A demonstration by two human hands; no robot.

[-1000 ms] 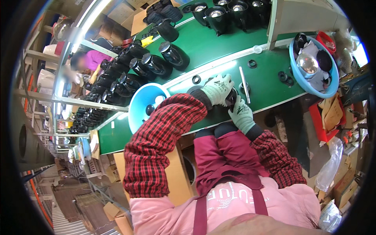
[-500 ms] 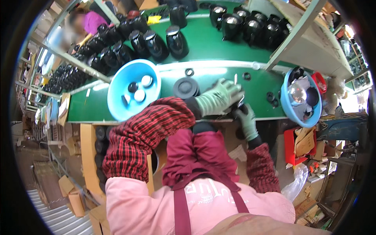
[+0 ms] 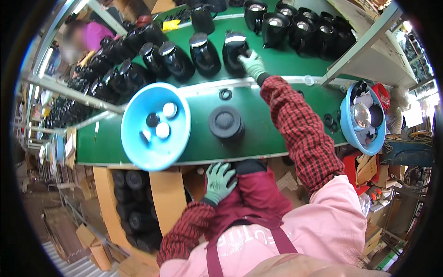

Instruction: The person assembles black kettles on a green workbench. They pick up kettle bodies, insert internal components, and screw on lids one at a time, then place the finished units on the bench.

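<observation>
My right hand (image 3: 253,63), in a pale green glove, reaches out over the table. Its fingers close against the side of a glossy black jug (image 3: 234,54) with a light-reflecting top, which stands upright at the right end of a row of similar jugs. The exact grip on its far side is hidden. My left hand (image 3: 220,181), gloved alike, rests on my thigh below the table edge, fingers spread and holding nothing. On the green table in front of me stands a short black round part (image 3: 226,123) with a disc-like top; a black ring (image 3: 225,94) lies behind it.
A blue basin (image 3: 176,150) with white and black caps stands left; another blue basin (image 3: 347,130) with mixed parts is right. Open-topped jugs (image 3: 302,30) crowd the back right by a metal post (image 3: 362,41). Below left, a carton (image 3: 167,196) holds black parts. Someone sits far left.
Both hands have left the near table edge. My right hand has moved forward to the jug that now stands at the row's end; my left hand has dropped to my thigh.
</observation>
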